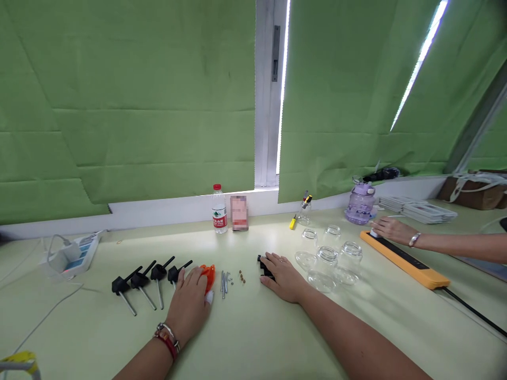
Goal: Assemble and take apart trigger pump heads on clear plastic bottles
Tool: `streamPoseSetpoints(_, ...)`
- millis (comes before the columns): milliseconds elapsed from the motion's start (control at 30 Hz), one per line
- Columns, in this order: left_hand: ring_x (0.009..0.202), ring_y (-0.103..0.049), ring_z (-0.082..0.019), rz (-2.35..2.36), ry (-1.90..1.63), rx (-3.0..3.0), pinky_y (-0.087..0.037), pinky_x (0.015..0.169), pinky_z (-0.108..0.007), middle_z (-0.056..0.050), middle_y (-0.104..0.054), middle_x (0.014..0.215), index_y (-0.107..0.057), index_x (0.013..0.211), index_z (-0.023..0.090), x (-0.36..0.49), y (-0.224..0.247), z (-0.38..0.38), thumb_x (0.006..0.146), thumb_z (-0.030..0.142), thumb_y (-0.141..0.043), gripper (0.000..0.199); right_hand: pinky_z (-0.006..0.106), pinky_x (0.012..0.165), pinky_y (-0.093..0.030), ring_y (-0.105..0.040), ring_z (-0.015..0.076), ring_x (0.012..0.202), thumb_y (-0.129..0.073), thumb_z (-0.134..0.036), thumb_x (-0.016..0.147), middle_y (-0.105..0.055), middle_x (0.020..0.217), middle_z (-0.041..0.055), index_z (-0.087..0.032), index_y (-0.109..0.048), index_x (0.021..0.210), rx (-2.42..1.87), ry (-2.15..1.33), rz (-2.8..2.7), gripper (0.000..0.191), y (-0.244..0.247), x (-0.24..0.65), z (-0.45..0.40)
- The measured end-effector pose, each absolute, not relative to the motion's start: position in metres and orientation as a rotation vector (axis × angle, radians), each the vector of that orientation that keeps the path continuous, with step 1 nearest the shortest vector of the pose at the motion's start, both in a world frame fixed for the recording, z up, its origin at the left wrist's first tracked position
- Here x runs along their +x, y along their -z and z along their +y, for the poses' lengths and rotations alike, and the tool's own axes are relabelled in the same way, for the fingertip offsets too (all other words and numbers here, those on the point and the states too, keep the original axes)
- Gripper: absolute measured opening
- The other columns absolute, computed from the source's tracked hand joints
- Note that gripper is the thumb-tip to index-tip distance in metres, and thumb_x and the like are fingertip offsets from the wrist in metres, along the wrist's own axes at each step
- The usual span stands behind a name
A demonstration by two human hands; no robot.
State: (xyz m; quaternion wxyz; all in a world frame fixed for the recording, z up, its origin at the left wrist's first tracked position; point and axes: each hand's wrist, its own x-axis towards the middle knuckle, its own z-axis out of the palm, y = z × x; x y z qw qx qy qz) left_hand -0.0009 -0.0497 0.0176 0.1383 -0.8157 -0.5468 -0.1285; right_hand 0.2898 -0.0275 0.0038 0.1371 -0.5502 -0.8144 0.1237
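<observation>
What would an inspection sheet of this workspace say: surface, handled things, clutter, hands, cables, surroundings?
Surface: pale green tabletop, items spread across it.
Job's things: orange item partly covered by left hand; black part partly covered by right hand.
Clutter: clear glass jars, water bottle, loose metal pins.
Grips: both hands palm down; closure unclear.
Cables: black cable from orange power strip; white cable at left.
Surroundings: green blinds; another person's hand at the orange power strip.

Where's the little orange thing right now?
In the head view, the little orange thing is just left of centre, partly hidden by the left hand, with loose silver rods close by on its right.
</observation>
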Motion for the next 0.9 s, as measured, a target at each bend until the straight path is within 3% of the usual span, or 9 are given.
streamPoseSetpoints(500, 0.123, -0.043, -0.026, -1.710, 0.342, -2.343, -0.018, 0.110, -0.050, -0.016, -0.055, 0.125, -0.065, 0.082, 0.016, -0.0050, -0.0131, -0.0449, 0.077, 0.017, -0.040, 0.026, 0.046, 0.111, -0.013, -0.018, 0.0292, 0.138, -0.024, -0.062, 0.088, -0.022, 0.151, 0.0105, -0.023, -0.028, 0.142, -1.591, -0.355, -2.360, 0.067, -0.0070, 0.2883, -0.0292)
streamPoseSetpoints(700, 0.120, -0.046, -0.027, -1.808, 0.392, -2.298, -0.021, 0.108, -0.048, -0.012, -0.057, 0.123, -0.065, 0.093, 0.017, -0.0052, -0.0119, -0.0415, 0.074, 0.020, -0.044, 0.029, 0.046, 0.111, -0.012, -0.016, 0.0289, 0.138, -0.025, -0.062, 0.088, -0.021, 0.151, 0.0095, -0.023, -0.027, 0.142, -1.603, -0.371, -2.360, 0.067, -0.0074, 0.2881, -0.0298)
streamPoseSetpoints(900, 0.122, -0.044, -0.027, -1.868, 0.374, -2.225, -0.023, 0.107, -0.048, -0.015, -0.057, 0.123, -0.065, 0.090, 0.015, -0.0039, -0.0102, -0.0411, 0.076, 0.021, -0.042, 0.028, 0.047, 0.111, -0.012, -0.017, 0.0295, 0.138, -0.025, -0.062, 0.088, -0.021, 0.151, 0.0106, -0.022, -0.027, 0.143, -1.590, -0.362, -2.363, 0.068, -0.0060, 0.2887, -0.0294)
